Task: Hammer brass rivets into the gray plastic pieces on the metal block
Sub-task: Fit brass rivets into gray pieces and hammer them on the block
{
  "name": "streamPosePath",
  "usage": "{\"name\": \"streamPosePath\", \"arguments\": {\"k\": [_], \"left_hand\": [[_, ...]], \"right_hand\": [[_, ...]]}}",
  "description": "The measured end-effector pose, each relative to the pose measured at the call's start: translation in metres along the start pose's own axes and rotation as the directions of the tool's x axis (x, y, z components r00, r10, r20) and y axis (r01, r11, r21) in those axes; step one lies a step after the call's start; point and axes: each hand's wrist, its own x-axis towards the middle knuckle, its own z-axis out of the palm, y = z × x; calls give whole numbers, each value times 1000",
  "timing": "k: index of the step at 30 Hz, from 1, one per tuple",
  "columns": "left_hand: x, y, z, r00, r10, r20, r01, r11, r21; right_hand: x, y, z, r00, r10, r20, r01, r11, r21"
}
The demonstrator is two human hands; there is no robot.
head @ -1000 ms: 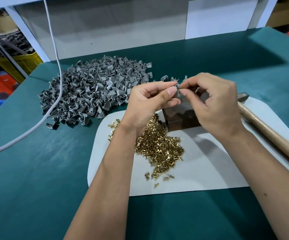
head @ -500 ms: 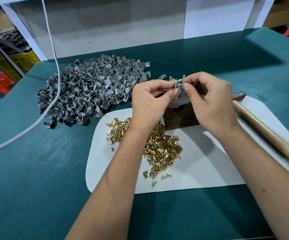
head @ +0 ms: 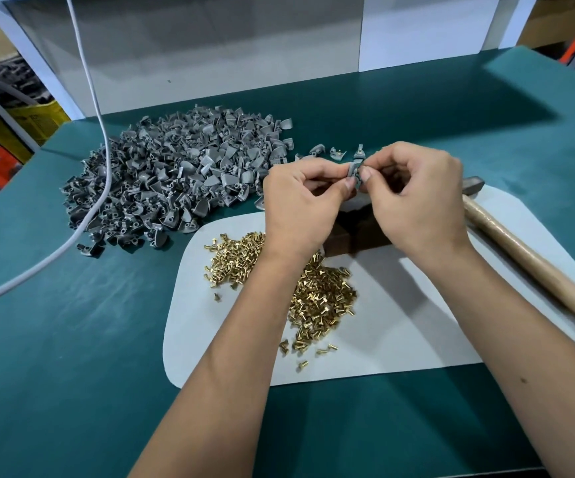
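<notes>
Pinching one gray plastic piece (head: 355, 170) between thumbs and forefingers, left hand (head: 301, 205) and right hand (head: 417, 198) meet above the metal block (head: 358, 232), forearms angled inward over the brass rivets (head: 317, 294) on the table (head: 72, 339).

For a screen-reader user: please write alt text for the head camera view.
Both hands, left hand and right hand, pinch one gray plastic piece above the metal block. Brass rivets lie heaped on a white mat; a pile of gray pieces sits left, a hammer right.
</notes>
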Motion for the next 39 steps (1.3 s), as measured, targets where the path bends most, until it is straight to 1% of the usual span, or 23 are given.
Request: {"name": "streamPosePath", "arguments": {"k": [7,12,14,17,19,21,23,25,28,30,32,33,35,37,39], "left_hand": [[-1,-1,5,1000,14,-14,-14,998,59],[0,-1,3,996,94,1,-93,982,165],[-1,0,1,997,83,10,-83,974,210],[0,0,-4,998,55,-6,-52,974,221],[0,1,-5,998,65,-22,-57,969,240],[-1,2,-3,997,74,-28,-64,962,267],[-2,2,-2,995,98,-23,-86,943,322],[-2,4,-3,992,129,-6,-117,917,382],[0,8,-7,988,156,16,-148,895,420],[0,8,-9,981,176,77,-191,854,484],[0,5,-11,969,178,172,-244,799,550],[1,4,-12,961,172,218,-269,776,570],[2,0,-14,950,146,276,-290,745,601],[4,-3,-17,957,107,271,-257,748,612],[5,-4,-19,965,74,253,-216,772,598]], "right_hand": [[-3,-1,2,999,45,-16,-45,999,-16],[-2,0,4,998,64,-14,-64,998,-2],[-2,0,4,999,52,16,-51,999,-17],[-2,-1,2,995,13,101,-11,1000,-22],[0,-3,-2,992,-10,129,13,1000,-25],[7,-2,-11,996,-2,84,7,998,-59],[17,7,-27,998,61,4,-60,986,-158],[23,20,-44,990,135,-41,-141,934,-327],[22,32,-57,966,257,-6,-217,805,-553],[18,38,-60,922,385,32,-268,697,-665],[15,45,-67,857,512,52,-310,595,-742],[14,48,-70,827,558,73,-311,561,-768],[13,50,-75,791,594,147,-254,538,-804],[14,51,-75,785,586,199,-192,536,-822],[16,50,-76,784,577,227,-144,526,-838]]}}
